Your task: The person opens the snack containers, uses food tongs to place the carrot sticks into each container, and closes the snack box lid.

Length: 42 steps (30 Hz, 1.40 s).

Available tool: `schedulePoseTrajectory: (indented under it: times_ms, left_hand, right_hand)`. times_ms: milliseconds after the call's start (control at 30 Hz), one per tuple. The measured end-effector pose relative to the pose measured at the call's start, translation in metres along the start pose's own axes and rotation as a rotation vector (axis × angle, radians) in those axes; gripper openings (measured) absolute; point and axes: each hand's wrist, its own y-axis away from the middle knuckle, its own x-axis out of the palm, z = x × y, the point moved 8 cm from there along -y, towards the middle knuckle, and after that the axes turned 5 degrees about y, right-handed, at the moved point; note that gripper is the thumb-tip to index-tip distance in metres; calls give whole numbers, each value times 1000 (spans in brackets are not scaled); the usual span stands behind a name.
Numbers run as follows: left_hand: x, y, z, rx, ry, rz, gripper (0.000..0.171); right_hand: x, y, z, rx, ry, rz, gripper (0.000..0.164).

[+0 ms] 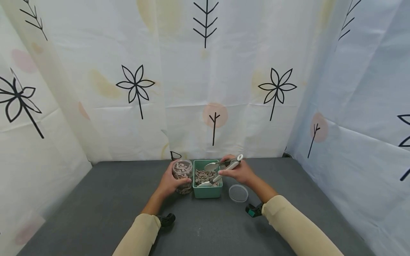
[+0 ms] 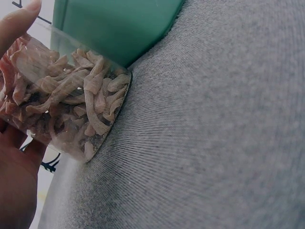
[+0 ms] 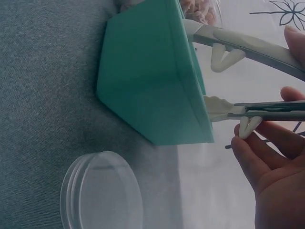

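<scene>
My left hand grips a clear jar filled with pale brown, twisted dried pieces. The jar stands on the table against the left side of a green rectangular bin. Similar dried pieces lie inside the bin. In my right hand is a pair of white and grey tongs, held by its two arms. Its tips are spread apart, reaching over the bin's rim and down among the pieces. In the right wrist view the tongs' far ends are hidden behind the green wall.
A clear round lid lies on the dark grey table, to the right of the bin and below my right hand. White patterned cloth hangs behind the table and along both sides.
</scene>
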Motion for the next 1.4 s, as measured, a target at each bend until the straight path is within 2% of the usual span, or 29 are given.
schedulePoseTrajectory:
  times_ms: [200, 433, 667, 700, 867, 1000, 1100, 1267, 1400]
  left_hand:
    - [-1, -1, 0, 7, 3, -3, 95]
    - [0, 1, -2, 15, 4, 3, 94]
    - [-1, 2, -3, 12, 4, -7, 94]
    - [-1, 4, -9, 10, 0, -5, 93]
    - [0, 3, -9, 16, -15, -5, 91]
    - [0, 1, -2, 27, -3, -2, 93]
    - [0, 0, -2, 24, 2, -2, 94]
    - [0, 0, 0, 13, 7, 2, 95]
    - [0, 0, 0, 16, 12, 2, 95]
  right_hand:
    - [3, -2, 1, -23, 34, -20, 37]
    - [2, -4, -11, 53, 6, -46, 37]
    - [3, -10, -14, 65, 2, -75, 33]
    - [2, -10, -10, 69, -7, -79, 32]
    - [0, -4, 13, 93, -31, -111, 29]
    - [0, -3, 18, 109, -31, -155, 27]
    - [1, -6, 9, 109, -36, -195, 25]
    - [4, -13, -20, 131, -84, -243, 21]
    - [4, -12, -30, 149, -108, -261, 16]
